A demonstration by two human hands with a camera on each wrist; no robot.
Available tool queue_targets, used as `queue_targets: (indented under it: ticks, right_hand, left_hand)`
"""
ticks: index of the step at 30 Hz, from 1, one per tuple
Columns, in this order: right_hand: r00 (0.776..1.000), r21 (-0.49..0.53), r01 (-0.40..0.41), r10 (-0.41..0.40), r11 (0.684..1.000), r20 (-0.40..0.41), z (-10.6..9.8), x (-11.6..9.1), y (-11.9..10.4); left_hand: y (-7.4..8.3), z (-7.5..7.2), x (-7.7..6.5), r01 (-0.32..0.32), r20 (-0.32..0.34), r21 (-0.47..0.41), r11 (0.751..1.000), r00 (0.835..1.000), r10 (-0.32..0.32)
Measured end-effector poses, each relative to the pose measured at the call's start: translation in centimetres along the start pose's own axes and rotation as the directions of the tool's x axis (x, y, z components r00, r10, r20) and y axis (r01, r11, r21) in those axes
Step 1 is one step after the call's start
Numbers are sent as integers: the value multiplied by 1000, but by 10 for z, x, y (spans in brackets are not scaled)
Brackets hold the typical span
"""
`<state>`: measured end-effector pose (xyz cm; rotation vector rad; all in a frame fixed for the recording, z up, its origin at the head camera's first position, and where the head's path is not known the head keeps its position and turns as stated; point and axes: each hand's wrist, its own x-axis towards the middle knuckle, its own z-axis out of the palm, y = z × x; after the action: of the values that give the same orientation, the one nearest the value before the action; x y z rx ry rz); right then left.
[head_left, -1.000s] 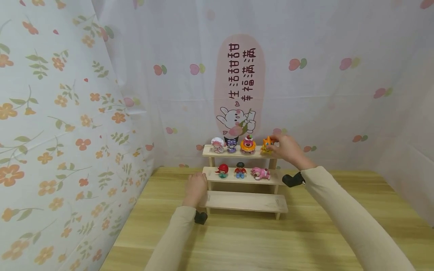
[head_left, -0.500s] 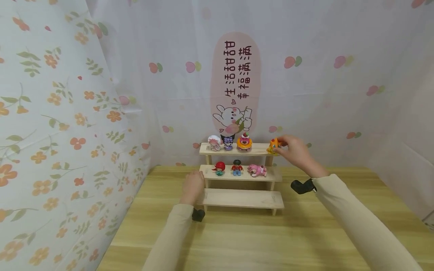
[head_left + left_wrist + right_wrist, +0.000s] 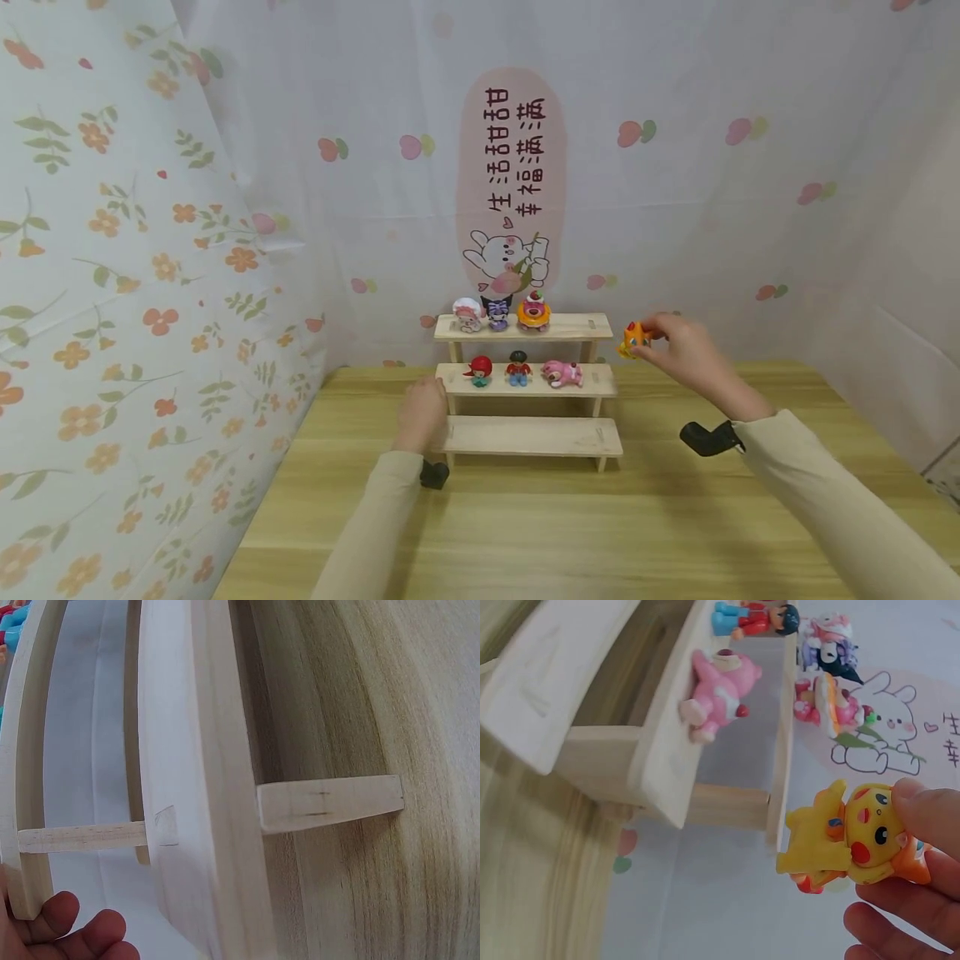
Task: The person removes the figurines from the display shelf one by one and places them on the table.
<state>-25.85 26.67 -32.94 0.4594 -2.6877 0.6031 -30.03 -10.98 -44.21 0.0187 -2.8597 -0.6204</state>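
My right hand (image 3: 693, 354) pinches a yellow toy figurine (image 3: 866, 836) with an orange hood, red cheeks and an open mouth. It is in the air just right of the top tier of a wooden step shelf (image 3: 536, 437). At the shelf's left side my left hand (image 3: 422, 414) grips the end of the middle tier, and its curled fingers (image 3: 82, 930) show under the edge in the left wrist view. On the top tier stand a white-hatted figurine (image 3: 468, 315), a purple-and-black one (image 3: 498, 315) and a pink bear in an orange ring (image 3: 533, 313).
A red-haired figurine (image 3: 481, 371), a boy figurine in a red jacket (image 3: 517, 369) and a lying pink bear (image 3: 562, 372) occupy the middle tier. The shelf stands on a wooden table (image 3: 525, 542). Patterned cloth (image 3: 675, 208) hangs behind it, with floral cloth (image 3: 135, 333) at left.
My right hand has lifted the yellow figurine off the top tier's right end and carried it rightward past the shelf. My left hand keeps its hold. The head view has shifted slightly.
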Motion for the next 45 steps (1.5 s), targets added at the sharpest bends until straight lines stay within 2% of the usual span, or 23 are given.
queue_targets:
  ticks: [6,16,23,29,36,45]
  right_hand:
    - [997,-53,76,-78,996,-30,-3,-14,4]
    - [999,-40,26,-24,999,44,-1,-37,5]
    - [998,-1,11,-11,1000,61,16,-51,11]
    - [996,-10,-30,31,999,86,31,-66,16]
    - [997,20,-4,3,1000,81,53,-80,25]
    - [998,45,-2,-2,999,69,77,-94,29]
  left_hand:
    - [-1,2,2,14,17,18,1000,1000,-14]
    - [-3,0,1,-10,-15,3,1000,1000,10]
    - [-2,0,1,-12,-11,-1,1000,1000,12]
    - [-2,0,1,-8,10,-9,1000,1000,8]
    - [-1,1,1,-18,-14,-17,1000,1000,18]
    - [0,0,-2,5,16,-20,1000,1000,-5]
